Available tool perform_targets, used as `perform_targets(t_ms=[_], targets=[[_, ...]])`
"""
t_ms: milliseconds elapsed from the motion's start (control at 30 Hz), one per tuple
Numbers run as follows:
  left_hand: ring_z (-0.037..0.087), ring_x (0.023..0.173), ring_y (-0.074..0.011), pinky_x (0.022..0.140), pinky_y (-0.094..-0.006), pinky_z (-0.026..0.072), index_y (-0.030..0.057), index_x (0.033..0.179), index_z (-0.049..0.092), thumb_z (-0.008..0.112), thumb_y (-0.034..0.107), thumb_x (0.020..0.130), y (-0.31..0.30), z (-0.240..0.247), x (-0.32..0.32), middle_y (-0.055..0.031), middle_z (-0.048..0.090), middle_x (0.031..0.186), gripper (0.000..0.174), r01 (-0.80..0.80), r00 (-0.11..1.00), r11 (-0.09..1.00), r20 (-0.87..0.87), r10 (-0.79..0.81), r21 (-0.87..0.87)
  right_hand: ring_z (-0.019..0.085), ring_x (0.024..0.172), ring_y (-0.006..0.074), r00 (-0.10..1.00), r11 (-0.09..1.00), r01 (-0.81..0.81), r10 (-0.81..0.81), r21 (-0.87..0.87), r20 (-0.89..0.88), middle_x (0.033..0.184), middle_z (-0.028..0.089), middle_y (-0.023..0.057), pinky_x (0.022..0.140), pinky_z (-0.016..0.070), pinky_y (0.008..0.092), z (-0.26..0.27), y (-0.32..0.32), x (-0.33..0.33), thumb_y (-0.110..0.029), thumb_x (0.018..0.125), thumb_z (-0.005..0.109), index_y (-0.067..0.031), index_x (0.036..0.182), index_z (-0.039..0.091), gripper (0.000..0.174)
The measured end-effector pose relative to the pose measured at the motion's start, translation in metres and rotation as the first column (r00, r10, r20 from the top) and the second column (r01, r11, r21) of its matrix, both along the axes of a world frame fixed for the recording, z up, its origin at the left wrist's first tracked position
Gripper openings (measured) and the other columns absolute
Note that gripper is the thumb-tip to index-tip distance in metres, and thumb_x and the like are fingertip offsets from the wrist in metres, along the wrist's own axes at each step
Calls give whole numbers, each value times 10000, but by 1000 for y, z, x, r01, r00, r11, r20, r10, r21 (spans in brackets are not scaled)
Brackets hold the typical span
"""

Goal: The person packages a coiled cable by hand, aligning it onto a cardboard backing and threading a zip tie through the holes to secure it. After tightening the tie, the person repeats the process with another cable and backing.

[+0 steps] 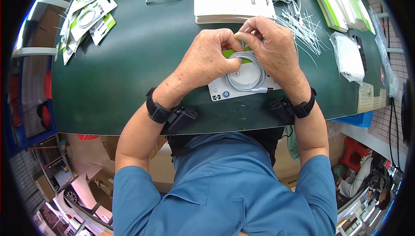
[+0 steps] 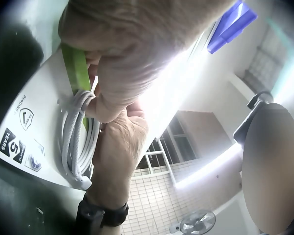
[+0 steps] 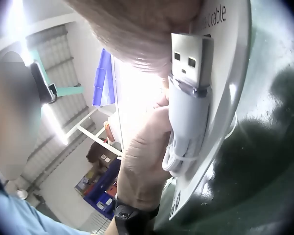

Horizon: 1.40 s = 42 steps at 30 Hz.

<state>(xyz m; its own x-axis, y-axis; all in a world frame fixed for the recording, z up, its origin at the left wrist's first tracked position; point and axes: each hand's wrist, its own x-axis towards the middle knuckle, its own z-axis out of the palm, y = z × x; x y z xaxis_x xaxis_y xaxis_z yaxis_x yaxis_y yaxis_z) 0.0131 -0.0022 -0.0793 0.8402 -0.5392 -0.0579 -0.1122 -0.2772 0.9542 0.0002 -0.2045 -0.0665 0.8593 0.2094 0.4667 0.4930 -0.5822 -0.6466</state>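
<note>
Left hand (image 1: 209, 57): my curled fingers grip card (image 1: 247, 77)
Cable (image 1: 260, 75): coiled on it
Right hand (image 1: 276, 46): fingers curled, hold hidden

A dark green table (image 1: 99, 102) stood near a red stool (image 1: 356, 153). The left wrist view showed a tiled wall (image 2: 149, 205), a lit tube lamp (image 2: 206, 168) and a fan (image 2: 198, 223).
</note>
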Motion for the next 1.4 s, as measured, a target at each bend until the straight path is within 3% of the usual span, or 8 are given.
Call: perform_targets(t_ms=[567,667,867,1067,1167,1267,1300,1400], targets=[[677,845,-55,780,-253,582,-14,939,708,765,-9,814,-6,-2,-4,-35,753,886,138,26,999,999,24,-26,-23,751,706,289,993,997,65,-59,-48,101,779,731,103,621,581,379,-10,1,2,-155,954,813,-71,949,641,191],[695,814,-130,792,-321,591,-11,919,727,802,35,780,-7,-7,-4,-78,759,875,164,-4,1000,999,20,5,-45,748,699,295,993,998,52,-48,-33,104,775,729,106,616,581,381,-11,1,3,-155,956,813,-72,951,642,190],[681,798,-125,789,-315,584,-16,922,729,804,33,774,-7,-11,-3,-75,756,860,174,-1,1000,998,15,2,-59,754,716,294,997,999,50,-50,0,66,788,737,108,636,589,386,-12,2,3,-129,949,809,-67,932,641,180],[700,906,-73,868,-263,599,-20,951,714,752,-28,806,-7,-4,-6,-40,761,928,150,16,1000,999,-5,-16,-46,773,791,285,1000,993,-15,16,121,-13,855,756,138,690,599,381,-6,0,-1,-109,923,822,-14,1069,755,187],[696,906,-74,884,-273,600,-21,956,720,756,-20,798,-6,-5,-5,-39,761,930,162,13,1000,1000,25,-13,4,763,814,272,997,994,-70,73,79,-30,881,755,138,726,596,383,-2,-7,-2,-91,911,826,-19,1082,799,187],[719,851,-154,827,-332,598,-18,938,730,786,22,755,-6,-3,-5,-98,765,887,195,-20,1000,999,0,20,-49,731,795,257,992,992,-100,105,73,-76,876,743,116,743,586,378,3,-9,-4,-74,911,822,-46,1029,817,122],[712,875,-131,852,-317,599,-19,975,724,774,12,769,-5,-3,-5,-83,766,917,214,-13,1000,999,0,13,-36,700,769,245,990,990,-138,137,32,20,870,731,99,745,577,366,3,-11,-2,-67,912,818,-75,1048,829,137],[701,929,-86,903,-287,601,-23,1059,702,749,-9,797,-4,-7,-3,-53,765,984,267,1,1000,1000,5,-1,-17,695,768,239,994,990,-105,106,-90,3,860,722,89,746,575,357,14,-11,-7,-75,908,829,-88,1060,838,152]])
